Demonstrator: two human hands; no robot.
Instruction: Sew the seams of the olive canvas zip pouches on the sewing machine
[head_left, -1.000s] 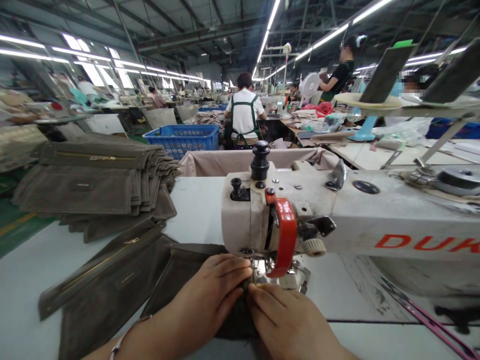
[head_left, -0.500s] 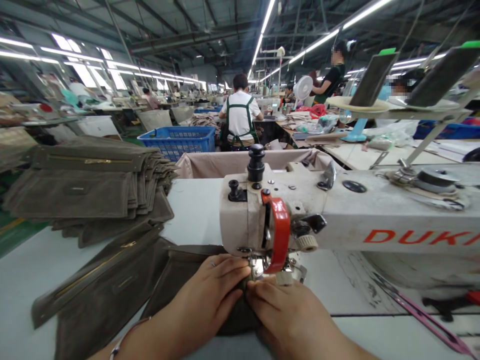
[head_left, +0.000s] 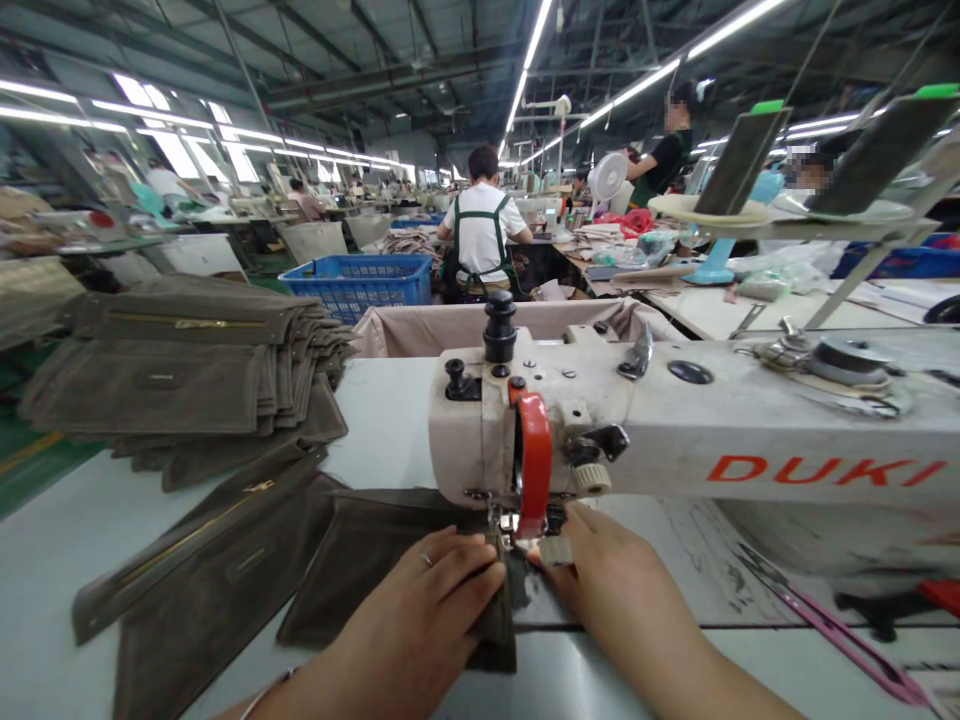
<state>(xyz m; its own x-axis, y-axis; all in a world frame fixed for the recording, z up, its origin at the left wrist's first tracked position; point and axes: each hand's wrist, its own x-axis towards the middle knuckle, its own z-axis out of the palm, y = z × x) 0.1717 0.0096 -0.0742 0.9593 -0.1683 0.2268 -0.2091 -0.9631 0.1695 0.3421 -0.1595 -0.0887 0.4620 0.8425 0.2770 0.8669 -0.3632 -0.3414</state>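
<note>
My left hand lies on a dark olive fabric piece, its fingers together and pressing the folded edge just left of the needle. A ring shows on one finger. My right hand reaches under the sewing machine head, fingers up by the presser foot behind the red guard; its fingertips are hidden. The fabric lies flat on the white table under the needle.
A tall stack of olive zipped pieces sits at the left, with more zipped pieces spread in front. A cloth-lined bin and a blue basket stand behind. Pink-handled snips lie at the right. Other people work farther back.
My right hand has moved off the fabric edge, up and right toward the presser foot. My left hand slid back slightly, and more of the fabric shows. The view shifted right.
</note>
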